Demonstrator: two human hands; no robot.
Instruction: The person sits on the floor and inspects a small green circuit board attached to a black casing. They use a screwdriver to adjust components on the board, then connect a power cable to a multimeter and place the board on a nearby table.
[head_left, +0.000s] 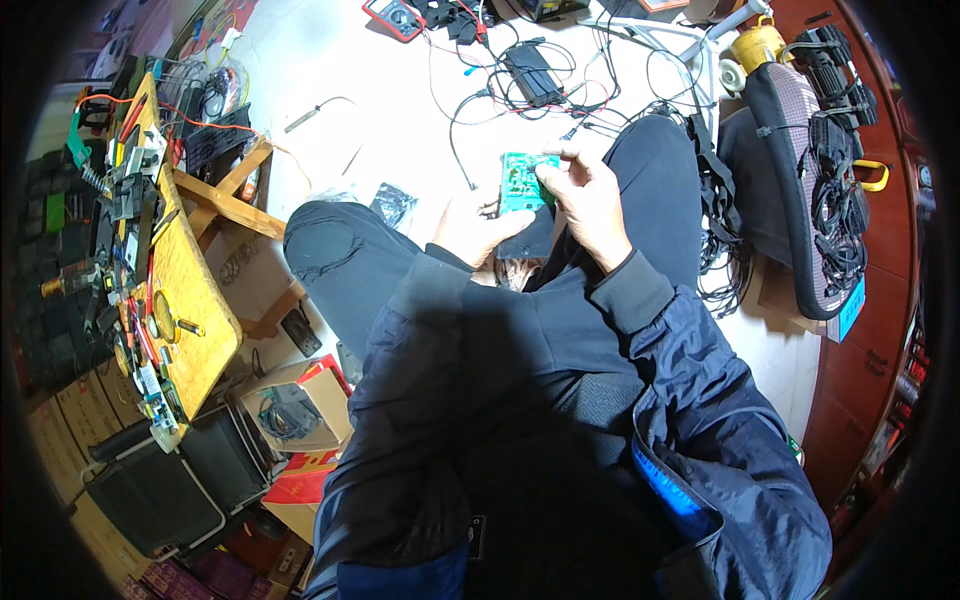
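Between my knees I hold up a green circuit board [520,182] with small parts on it. My left hand [470,226] grips its left and lower edge, the thumb lying across the bottom. At its upper right corner my right hand [588,200] is closed, thumb and forefinger pinched together at the edge; whether something small sits in that pinch is hidden. Just below the board lies a flat black panel or case part [528,238], close to my left thumb. I cannot tell whether it is joined to the board.
A black power adapter [533,72] lies ahead among tangled cables, near a red multimeter [395,18]. At left stands a wooden bench [205,330] strewn with tools. An open cardboard box [318,405] holds cables. On the right, a padded seat [790,190] carries coiled black cables.
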